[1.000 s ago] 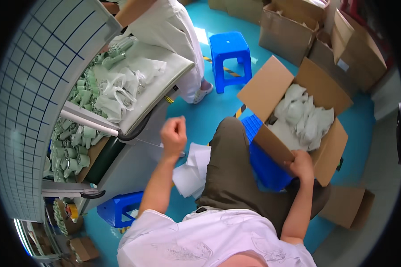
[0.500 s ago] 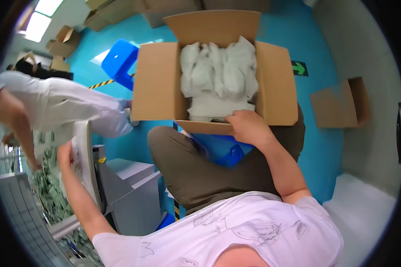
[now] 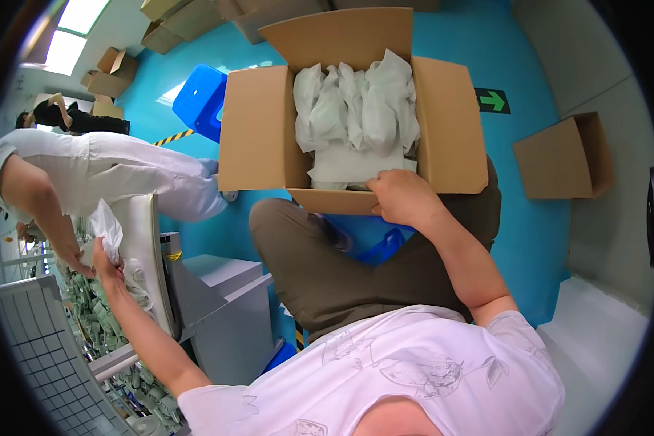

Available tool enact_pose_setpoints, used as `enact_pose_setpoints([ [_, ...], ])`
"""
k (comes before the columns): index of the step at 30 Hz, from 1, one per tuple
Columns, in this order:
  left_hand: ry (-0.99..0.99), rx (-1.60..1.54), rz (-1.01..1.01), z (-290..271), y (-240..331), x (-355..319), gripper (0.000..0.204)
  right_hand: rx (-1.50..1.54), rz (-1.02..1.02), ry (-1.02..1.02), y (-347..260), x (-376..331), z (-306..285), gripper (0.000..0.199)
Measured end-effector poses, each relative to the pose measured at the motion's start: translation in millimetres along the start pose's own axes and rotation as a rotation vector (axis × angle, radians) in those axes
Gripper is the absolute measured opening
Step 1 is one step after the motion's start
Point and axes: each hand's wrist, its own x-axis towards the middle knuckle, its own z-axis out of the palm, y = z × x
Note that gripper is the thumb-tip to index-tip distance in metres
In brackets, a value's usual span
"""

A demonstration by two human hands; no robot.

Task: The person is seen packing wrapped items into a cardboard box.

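My left hand [image 3: 107, 266] is closed on a white wrapped packet [image 3: 107, 227] at the left, above the end of a white-topped bench [image 3: 144, 240]. A co-worker's hand [image 3: 77, 263] is close beside it. My right hand [image 3: 403, 196] has its fingers curled over the near edge of an open cardboard box [image 3: 260, 131]. Inside the box several white wrapped packets [image 3: 380, 109] stand in a row at the far side. A flatter white packet [image 3: 352, 163] lies nearer, beside my right fingers. The box's flaps are folded outward.
Many greenish-white pieces [image 3: 87, 312] lie beyond the bench edge. A grey cabinet [image 3: 229, 316] stands left of my knee. A blue stool [image 3: 200, 100] is behind the box's left flap. At the right an open carton [image 3: 556, 163] sits by the wall; a person in white trousers [image 3: 145, 167] stands left.
My left hand has raised a white wrapped packet from the bench. The co-worker's hand has come in close to it. My right hand stays on the box's near edge.
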Motion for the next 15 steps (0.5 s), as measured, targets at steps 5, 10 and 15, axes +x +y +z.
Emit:
enact_pose_setpoints([
  [5,0.096,-0.352,0.360,89.0,2.2,-158.9,0.042,0.033,-0.036,0.027,-1.5,-4.7,-8.6,0.037],
  [10,-0.893,-0.089,0.124,178.1,-17.8,-233.1,0.064,-0.070,-0.540,0.939,-29.9,-25.6,-62.5,0.044],
  [15,-1.494,0.055,0.185,287.1,-2.4,-241.2,0.052,-0.233,-0.601,0.749,-73.4,-22.3,-95.5,0.048],
])
